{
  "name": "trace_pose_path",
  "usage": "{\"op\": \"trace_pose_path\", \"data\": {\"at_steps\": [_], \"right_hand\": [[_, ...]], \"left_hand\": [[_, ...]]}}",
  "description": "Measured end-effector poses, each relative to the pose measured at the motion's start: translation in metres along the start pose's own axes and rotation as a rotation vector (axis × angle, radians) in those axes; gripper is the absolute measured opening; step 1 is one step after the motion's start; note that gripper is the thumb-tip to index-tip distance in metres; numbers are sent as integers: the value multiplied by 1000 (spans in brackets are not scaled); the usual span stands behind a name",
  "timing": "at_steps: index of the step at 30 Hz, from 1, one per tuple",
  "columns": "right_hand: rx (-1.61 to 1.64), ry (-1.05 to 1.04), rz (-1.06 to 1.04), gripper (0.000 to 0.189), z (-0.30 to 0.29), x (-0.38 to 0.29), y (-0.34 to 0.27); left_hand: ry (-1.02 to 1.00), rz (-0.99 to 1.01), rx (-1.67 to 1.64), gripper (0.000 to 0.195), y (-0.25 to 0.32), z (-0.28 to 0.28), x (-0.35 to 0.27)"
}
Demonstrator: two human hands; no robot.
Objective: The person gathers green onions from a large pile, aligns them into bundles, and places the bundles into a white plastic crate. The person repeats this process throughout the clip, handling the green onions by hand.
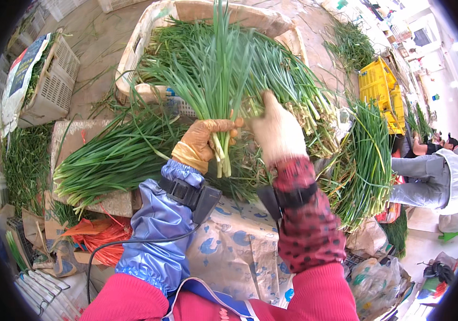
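Observation:
My left hand (199, 142), in an orange rubber glove, grips a bunch of garlic chives (224, 76) near its pale stem ends. The green leaves fan out away from me, and the cut ends hang below my fingers. Just right of the bunch is my right hand (279, 136), in a pale glove and blurred. It reaches over the stem ends of the chives piled (289, 72) in a large whitish plastic crate (126, 64); whether it holds any cannot be told. To the left, a thick sheaf of chives (112, 160) lies on a low stand (70, 138).
Another chive heap (367, 168) lies at right, near a standing person (425, 176). A yellow crate (381, 88) stands beyond it. Orange plastic twine (106, 236) lies lower left. A printed sheet (229, 240) covers my lap area. A cable (132, 242) runs from my left wrist strap.

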State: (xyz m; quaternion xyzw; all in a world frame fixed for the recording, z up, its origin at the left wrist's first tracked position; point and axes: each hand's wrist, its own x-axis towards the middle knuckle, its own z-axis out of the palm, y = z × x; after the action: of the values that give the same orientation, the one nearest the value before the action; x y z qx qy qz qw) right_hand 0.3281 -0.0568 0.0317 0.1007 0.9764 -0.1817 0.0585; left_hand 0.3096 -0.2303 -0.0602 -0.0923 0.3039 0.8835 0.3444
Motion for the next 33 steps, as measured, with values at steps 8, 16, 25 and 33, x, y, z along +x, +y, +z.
{"op": "trace_pose_path", "data": {"at_steps": [8, 16, 25, 33], "right_hand": [[897, -245, -67, 43, 54, 75, 1], [-235, -199, -204, 30, -13, -15, -4], [-418, -924, -147, 40, -37, -115, 23], [-216, 130, -248, 30, -35, -35, 28]], "left_hand": [[-195, 86, -106, 31, 8, 18, -12], [-60, 32, 17, 24, 20, 9, -19], [213, 158, 268, 29, 17, 4, -12], [-170, 438, -252, 46, 1, 4, 4]]}}
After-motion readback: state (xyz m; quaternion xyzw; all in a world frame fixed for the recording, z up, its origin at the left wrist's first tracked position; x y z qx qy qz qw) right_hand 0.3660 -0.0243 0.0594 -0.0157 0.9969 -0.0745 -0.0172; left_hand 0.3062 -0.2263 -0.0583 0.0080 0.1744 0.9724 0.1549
